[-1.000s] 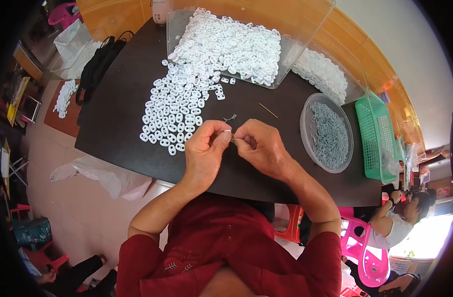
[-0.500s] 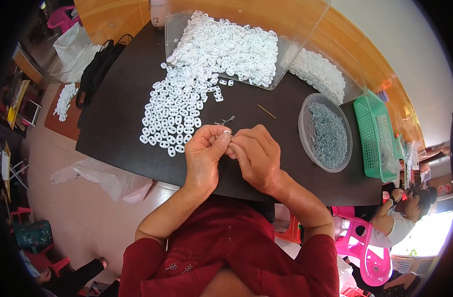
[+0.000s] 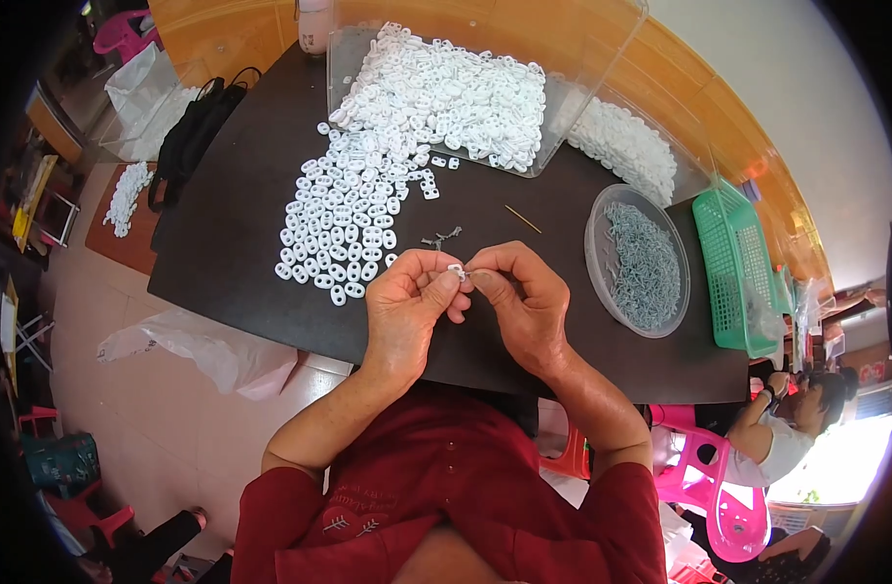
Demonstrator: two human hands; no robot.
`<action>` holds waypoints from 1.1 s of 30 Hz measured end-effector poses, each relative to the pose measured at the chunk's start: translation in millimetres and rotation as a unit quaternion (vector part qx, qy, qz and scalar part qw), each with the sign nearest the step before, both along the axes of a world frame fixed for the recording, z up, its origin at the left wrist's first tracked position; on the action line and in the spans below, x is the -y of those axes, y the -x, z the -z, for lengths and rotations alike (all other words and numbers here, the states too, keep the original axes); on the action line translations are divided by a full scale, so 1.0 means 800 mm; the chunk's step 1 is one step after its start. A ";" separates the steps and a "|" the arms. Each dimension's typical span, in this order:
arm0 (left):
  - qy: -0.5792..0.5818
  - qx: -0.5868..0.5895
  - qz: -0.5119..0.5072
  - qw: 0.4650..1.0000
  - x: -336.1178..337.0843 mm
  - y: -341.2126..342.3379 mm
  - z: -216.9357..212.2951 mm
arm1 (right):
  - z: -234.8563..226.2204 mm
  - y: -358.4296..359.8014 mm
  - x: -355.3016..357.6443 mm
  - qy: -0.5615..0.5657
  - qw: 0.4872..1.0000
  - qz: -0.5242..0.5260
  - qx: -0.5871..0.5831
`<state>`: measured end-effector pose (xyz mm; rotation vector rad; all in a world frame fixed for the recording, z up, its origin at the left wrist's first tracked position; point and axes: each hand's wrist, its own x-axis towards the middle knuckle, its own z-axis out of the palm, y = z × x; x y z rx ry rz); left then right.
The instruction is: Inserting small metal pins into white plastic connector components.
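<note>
Between my left thumb and fingertips is a small white two-hole plastic piece (image 3: 456,270), with my left hand (image 3: 404,311) closed on it. Right up against it, the fingertips of my right hand (image 3: 526,310) are pinched together; anything in them is too small to name. Loose oval two-hole white pieces (image 3: 339,224) lie spread on the dark table (image 3: 241,185) to the left of my hands. Just beyond my fingertips is a little group of small grey screws (image 3: 441,237). A thin brass-coloured stick (image 3: 523,219) lies farther right.
A clear bin (image 3: 573,136) tipped toward me spills white pieces at the back. To the right stand a round tub (image 3: 596,255) of small grey screws and a green basket (image 3: 733,263). A co-worker (image 3: 782,433) sits at far right by pink stools (image 3: 738,521).
My right hand has turned and drawn slightly right, its fingers less bunched over the left. The white piece now shows more between my fingertips.
</note>
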<state>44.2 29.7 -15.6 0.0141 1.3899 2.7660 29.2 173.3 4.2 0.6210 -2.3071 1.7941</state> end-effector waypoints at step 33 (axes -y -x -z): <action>0.072 -0.044 -0.061 0.995 -0.007 0.000 0.007 | 0.014 0.010 0.014 -0.003 0.999 0.023 -0.026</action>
